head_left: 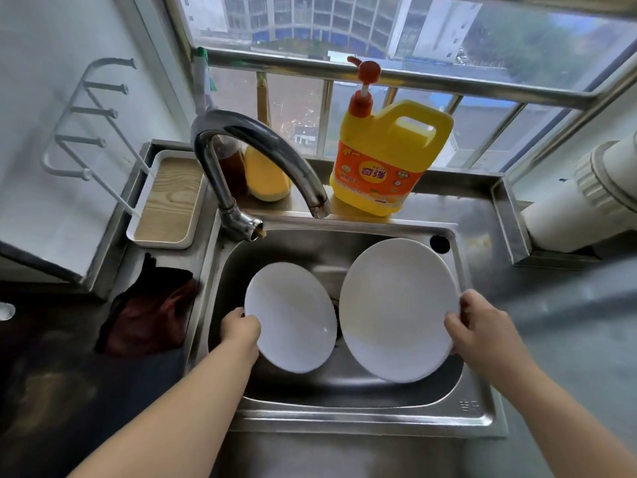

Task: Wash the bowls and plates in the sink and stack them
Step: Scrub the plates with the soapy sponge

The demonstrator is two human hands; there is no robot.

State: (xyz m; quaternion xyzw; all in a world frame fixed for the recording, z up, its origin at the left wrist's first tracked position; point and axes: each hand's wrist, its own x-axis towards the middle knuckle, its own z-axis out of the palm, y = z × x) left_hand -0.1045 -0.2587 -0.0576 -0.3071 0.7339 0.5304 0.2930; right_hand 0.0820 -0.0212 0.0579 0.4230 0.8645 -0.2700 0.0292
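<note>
Two white plates hang tilted over the steel sink (344, 419). My left hand (241, 329) grips the near left rim of the smaller plate (293, 319). The larger plate (396, 308) is held at its right rim by my right hand (482, 332), thumb on the face. Both plates look bare and white. No water runs from the curved faucet (262, 150), whose spout ends above the sink's back edge. The sink's bottom is mostly hidden behind the plates.
A yellow dish-soap jug (389, 157) with a red pump stands on the ledge behind the sink. A white rack with a wooden tray (169, 201) sits at the back left. A dark red cloth (151, 312) lies left of the sink. Steel counter (551, 305) extends right.
</note>
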